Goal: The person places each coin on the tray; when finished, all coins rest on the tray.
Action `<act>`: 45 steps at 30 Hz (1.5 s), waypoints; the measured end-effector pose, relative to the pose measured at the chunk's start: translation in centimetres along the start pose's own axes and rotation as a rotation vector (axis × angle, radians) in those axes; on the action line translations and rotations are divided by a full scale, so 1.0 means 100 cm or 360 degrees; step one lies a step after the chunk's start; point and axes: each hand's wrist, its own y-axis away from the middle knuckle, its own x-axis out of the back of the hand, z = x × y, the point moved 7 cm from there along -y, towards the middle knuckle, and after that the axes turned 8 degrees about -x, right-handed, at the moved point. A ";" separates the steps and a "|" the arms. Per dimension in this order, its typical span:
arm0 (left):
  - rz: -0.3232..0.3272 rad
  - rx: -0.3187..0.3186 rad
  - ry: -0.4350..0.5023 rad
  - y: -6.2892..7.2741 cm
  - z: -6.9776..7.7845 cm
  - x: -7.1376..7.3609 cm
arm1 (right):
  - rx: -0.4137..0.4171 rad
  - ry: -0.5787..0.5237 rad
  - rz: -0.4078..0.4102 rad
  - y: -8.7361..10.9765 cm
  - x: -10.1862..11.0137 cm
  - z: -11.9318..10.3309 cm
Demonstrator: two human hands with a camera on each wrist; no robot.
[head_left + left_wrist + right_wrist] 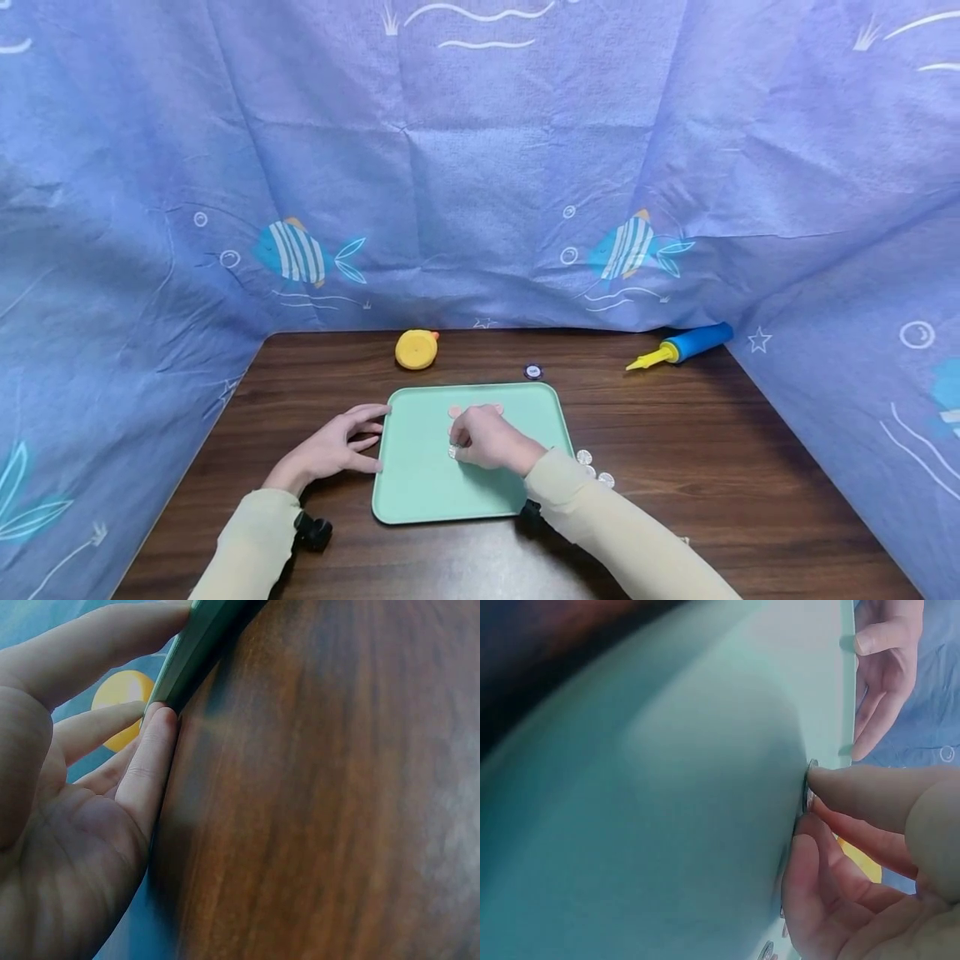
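Note:
A light green tray (420, 500) lies on the wooden table. My left hand (330, 446) is at its left side, with spread fingers touching the rim (176, 667). Over the middle of the tray, my right hand (487, 437) bends down and pinches a silver coin (453, 451) between thumb and finger, low at the tray's surface. The right wrist view shows the thumb on that coin (810, 787). Two pinkish coins, one at the left (454, 412) and one at the right (498, 409), lie just beyond the right hand, which partly covers that area.
Several silver coins (606, 480) lie on the table at the tray's right edge. Behind the tray are a dark poker chip (533, 372) and a round yellow object (416, 349) with an orange tip. A blue and yellow hand pump (697, 342) rests at the back right, before the curtain (480, 167).

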 end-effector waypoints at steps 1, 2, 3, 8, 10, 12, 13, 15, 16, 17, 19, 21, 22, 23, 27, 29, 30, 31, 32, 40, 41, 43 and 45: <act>0.0001 -0.0002 -0.0003 0.000 0.000 0.000 | 0.0005 0.0006 0.0005 0.000 0.001 0.000; 0.0003 -0.0004 -0.0008 0.000 0.000 0.000 | 0.0011 0.0011 0.0011 0.001 0.002 -0.001; 0.0004 -0.0006 -0.0012 0.000 0.001 0.000 | 0.0012 0.0014 0.0010 0.001 0.003 0.000; 0.0009 -0.0019 -0.0033 0.002 0.002 0.000 | 0.0043 -0.0011 0.0013 0.006 0.014 0.006; 0.0016 -0.0028 -0.0031 0.002 0.002 0.000 | 0.0067 -0.0030 0.0023 0.009 0.022 0.010; 0.0016 -0.0032 -0.0027 0.002 0.002 0.000 | 0.0091 -0.0033 0.0042 0.014 0.030 0.017; 0.0014 -0.0031 -0.0021 0.002 0.002 -0.001 | 0.0104 -0.0038 0.0060 0.016 0.035 0.021; 0.0004 -0.0028 -0.0012 0.001 0.001 -0.003 | 0.0118 -0.0051 0.0090 0.023 0.043 0.031; -0.0001 -0.0022 -0.0008 0.002 0.000 -0.004 | 0.0124 -0.0055 0.0102 0.026 0.046 0.036; -0.0008 -0.0014 -0.0006 0.003 -0.001 -0.005 | 0.0130 -0.0060 0.0118 0.030 0.050 0.042; -0.0016 -0.0010 -0.0002 0.004 -0.003 -0.006 | 0.0130 -0.0080 0.0151 0.036 0.058 0.053; -0.0013 -0.0020 -0.0003 0.004 -0.003 -0.006 | 0.0114 -0.0090 0.0179 0.041 0.068 0.065; -0.0007 -0.0025 -0.0003 0.003 -0.003 -0.005 | 0.0101 -0.0096 0.0188 0.043 0.073 0.070; -0.0003 -0.0033 -0.0004 0.003 -0.002 -0.005 | 0.0093 -0.0099 0.0202 0.046 0.079 0.076; 0.0003 -0.0053 -0.0009 0.001 -0.001 -0.003 | 0.0006 -0.0091 0.0228 0.055 0.100 0.098; -0.0002 -0.0056 -0.0008 0.000 0.000 -0.003 | -0.0040 -0.0081 0.0227 0.059 0.107 0.109; -0.0002 -0.0056 -0.0008 0.000 0.000 -0.002 | -0.0069 -0.0079 0.0219 0.061 0.109 0.115; -0.0002 -0.0055 -0.0005 0.000 0.000 -0.002 | -0.0099 -0.0072 0.0209 0.063 0.112 0.120; 0.0000 -0.0053 -0.0002 0.000 0.000 -0.002 | -0.0114 -0.0066 0.0204 0.065 0.113 0.125; 0.0015 -0.0029 0.0004 0.000 0.002 -0.002 | -0.0158 -0.0026 0.0048 0.080 0.105 0.148; 0.0016 -0.0028 0.0004 0.000 0.002 -0.002 | -0.0138 -0.0029 0.0017 0.082 0.102 0.149; 0.0012 -0.0027 0.0005 0.000 0.001 -0.002 | -0.0094 -0.0059 -0.0051 0.086 0.096 0.151; 0.0008 -0.0028 0.0006 0.000 0.001 -0.003 | -0.0043 -0.0106 -0.0109 0.089 0.091 0.151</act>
